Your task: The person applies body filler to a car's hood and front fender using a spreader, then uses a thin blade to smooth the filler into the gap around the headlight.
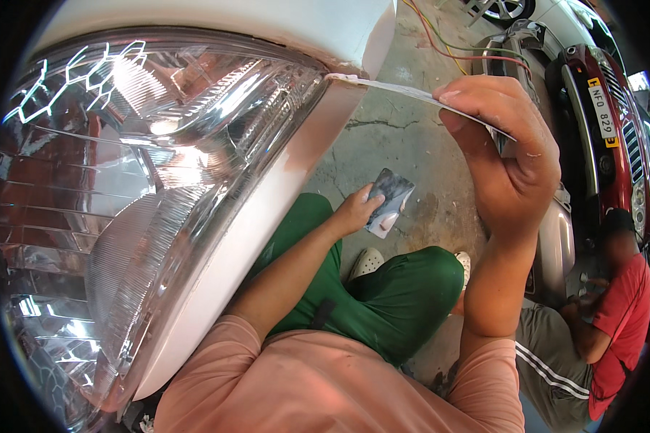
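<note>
My right hand (509, 148) pinches a thin, flat putty spreader (404, 91) between thumb and fingers, seen nearly edge-on. Its far end meets the car's body at the upper outer corner of a large clear headlight (144, 187), where pinkish-white putty (344, 78) shows. Lower down, above my lap, my left hand (354, 212) grips a dark grey putty board (394, 189) with a pale smear and a pinkish dab on it. Beside the headlight runs a white body panel (227, 278), with a bare brownish patch toward its upper end.
At right sits a person in a red shirt (625, 317). A dark red car (617, 144) and a loose silver bumper (552, 245) stand behind. Coloured hoses (448, 50) cross the cracked concrete floor (383, 130). My green-trousered knees (412, 296) are bent close to the car.
</note>
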A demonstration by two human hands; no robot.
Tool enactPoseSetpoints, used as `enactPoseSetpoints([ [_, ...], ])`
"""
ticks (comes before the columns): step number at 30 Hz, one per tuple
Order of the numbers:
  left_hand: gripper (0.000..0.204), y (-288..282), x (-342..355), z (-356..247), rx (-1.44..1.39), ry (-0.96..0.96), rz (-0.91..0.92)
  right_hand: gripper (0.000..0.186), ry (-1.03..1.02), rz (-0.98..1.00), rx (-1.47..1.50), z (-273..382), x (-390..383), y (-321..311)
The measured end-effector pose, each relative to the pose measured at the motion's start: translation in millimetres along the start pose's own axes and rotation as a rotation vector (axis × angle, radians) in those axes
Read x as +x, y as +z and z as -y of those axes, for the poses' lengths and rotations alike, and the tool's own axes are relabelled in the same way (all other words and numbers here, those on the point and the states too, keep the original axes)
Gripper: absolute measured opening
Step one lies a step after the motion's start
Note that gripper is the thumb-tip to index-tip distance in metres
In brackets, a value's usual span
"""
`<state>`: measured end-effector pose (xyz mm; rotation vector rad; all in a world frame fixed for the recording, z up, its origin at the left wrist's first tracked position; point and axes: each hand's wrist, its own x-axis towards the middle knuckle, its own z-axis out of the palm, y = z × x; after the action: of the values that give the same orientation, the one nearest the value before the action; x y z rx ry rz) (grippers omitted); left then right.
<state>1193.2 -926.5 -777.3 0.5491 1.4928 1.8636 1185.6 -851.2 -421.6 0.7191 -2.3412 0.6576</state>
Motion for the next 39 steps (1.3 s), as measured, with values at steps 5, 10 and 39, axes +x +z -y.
enactPoseSetpoints([
  [5,0.043,1.1,-1.6,-5.6,-0.003,-0.010,0.007,0.023,0.067,-0.078,0.075,-0.5,2.3,2.2],
  [10,0.043,-0.8,-2.6,-10.1,0.016,-0.020,0.007,0.023,0.087,-0.069,0.129,-6.6,-2.4,-7.8],
  [39,0.040,-3.1,-1.1,-14.4,0.031,-0.041,0.034,0.024,0.163,-0.152,0.221,-11.1,-2.5,0.4],
])
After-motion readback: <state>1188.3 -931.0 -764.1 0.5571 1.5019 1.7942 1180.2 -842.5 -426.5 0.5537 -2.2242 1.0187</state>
